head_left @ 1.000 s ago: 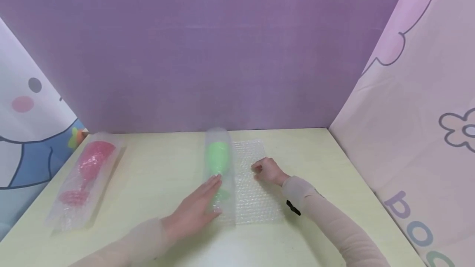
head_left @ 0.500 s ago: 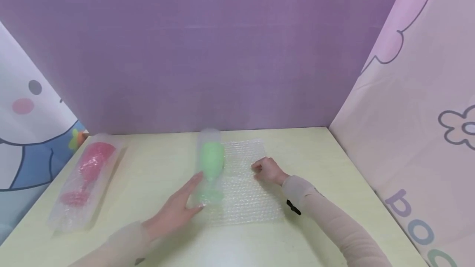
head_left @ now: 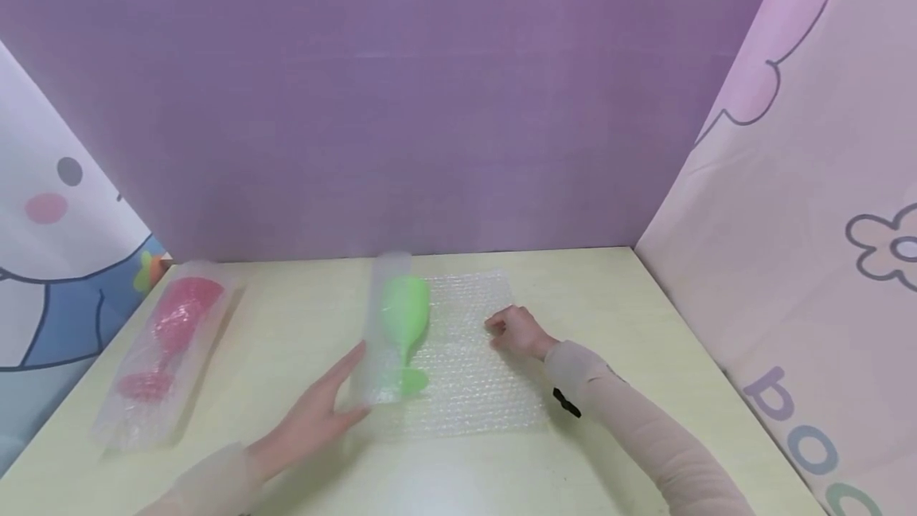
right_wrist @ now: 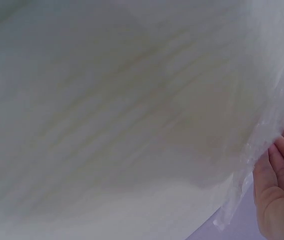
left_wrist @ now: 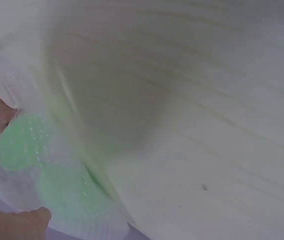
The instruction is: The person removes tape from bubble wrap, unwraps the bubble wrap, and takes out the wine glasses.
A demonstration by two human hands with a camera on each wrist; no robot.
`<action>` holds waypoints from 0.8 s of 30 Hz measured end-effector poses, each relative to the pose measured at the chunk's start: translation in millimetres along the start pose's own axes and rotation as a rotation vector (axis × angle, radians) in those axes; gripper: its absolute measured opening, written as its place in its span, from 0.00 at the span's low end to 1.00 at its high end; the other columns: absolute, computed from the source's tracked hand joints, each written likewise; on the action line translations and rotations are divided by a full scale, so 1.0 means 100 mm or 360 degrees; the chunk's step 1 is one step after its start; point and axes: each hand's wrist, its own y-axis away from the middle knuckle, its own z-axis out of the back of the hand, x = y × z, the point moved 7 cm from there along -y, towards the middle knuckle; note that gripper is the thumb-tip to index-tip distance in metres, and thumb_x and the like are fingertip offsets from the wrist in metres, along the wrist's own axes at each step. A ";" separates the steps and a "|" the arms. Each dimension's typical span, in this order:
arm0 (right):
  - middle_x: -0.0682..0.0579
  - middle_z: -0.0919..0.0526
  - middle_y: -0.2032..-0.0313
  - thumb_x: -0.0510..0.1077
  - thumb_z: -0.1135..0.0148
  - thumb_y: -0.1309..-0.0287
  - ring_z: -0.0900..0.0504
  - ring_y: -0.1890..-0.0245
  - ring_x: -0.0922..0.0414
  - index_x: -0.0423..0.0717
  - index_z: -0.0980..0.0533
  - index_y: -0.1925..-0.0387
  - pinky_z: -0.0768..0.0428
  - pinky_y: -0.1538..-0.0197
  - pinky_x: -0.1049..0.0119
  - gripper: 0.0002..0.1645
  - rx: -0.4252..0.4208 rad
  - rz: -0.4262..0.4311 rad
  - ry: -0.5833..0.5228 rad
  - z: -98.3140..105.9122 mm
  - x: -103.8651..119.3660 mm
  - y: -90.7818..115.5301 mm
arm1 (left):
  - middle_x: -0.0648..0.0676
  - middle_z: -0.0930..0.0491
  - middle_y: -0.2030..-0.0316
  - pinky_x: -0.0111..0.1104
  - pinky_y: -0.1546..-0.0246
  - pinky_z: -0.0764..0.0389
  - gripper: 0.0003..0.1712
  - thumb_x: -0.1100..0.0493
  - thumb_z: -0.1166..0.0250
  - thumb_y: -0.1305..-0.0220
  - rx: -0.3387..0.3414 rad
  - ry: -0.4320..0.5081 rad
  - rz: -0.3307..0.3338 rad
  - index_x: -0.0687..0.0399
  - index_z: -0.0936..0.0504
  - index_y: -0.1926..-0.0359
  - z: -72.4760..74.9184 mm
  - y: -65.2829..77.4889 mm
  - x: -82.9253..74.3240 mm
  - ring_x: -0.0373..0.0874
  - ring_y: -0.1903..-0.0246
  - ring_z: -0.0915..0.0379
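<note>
Green goblet [head_left: 414, 305] partly veiled by bubble wrap [head_left: 473, 373]; both sleeves [head_left: 648, 444] cut off by head view's bottom edge.

1. Looks like a screened-off indoor nook; can't tell home from studio.
2. Closed in by a purple backdrop [head_left: 444, 102], a cartoon sheet [head_left: 64, 253] and a flowered sheet [head_left: 809, 205].
3. Fitted with a pale worktop [head_left: 286, 305].

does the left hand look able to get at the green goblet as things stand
Probably, but not directly: the left hand is close beside the green goblet, yet bubble wrap covers at least the side facing that hand, so it would likely meet wrap first.
</note>
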 end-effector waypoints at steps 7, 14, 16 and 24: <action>0.44 0.19 0.53 0.34 0.31 0.57 0.21 0.53 0.51 0.40 0.21 0.55 0.21 0.49 0.61 0.21 0.0046 -0.0014 -0.0008 -0.01 -0.03 0.00 | 0.64 0.45 0.33 0.53 0.37 0.47 0.45 0.56 0.34 0.47 0.0009 0.0056 0.0084 0.65 0.47 0.32 0.08 0.10 0.06 0.62 0.35 0.48; 0.45 0.19 0.53 0.34 0.31 0.56 0.21 0.53 0.51 0.41 0.20 0.56 0.21 0.50 0.62 0.20 0.0045 -0.0042 -0.0036 -0.01 -0.04 0.01 | 0.66 0.46 0.33 0.56 0.41 0.38 0.45 0.57 0.35 0.46 0.0016 0.0125 0.0148 0.63 0.47 0.32 0.16 0.15 0.17 0.68 0.40 0.41; 0.45 0.18 0.53 0.34 0.31 0.57 0.21 0.53 0.51 0.41 0.20 0.56 0.21 0.50 0.62 0.20 0.0043 -0.0047 -0.0042 -0.01 -0.03 0.01 | 0.66 0.46 0.33 0.56 0.43 0.36 0.45 0.57 0.35 0.46 0.0026 0.0131 0.0172 0.62 0.48 0.32 0.18 0.17 0.21 0.69 0.42 0.39; 0.45 0.19 0.53 0.34 0.32 0.56 0.21 0.53 0.50 0.40 0.20 0.56 0.21 0.50 0.60 0.20 0.0051 -0.0041 -0.0031 -0.01 -0.02 0.01 | 0.70 0.46 0.35 0.55 0.43 0.35 0.44 0.56 0.36 0.43 0.0084 0.0193 0.0284 0.63 0.48 0.32 0.27 0.26 0.36 0.69 0.42 0.39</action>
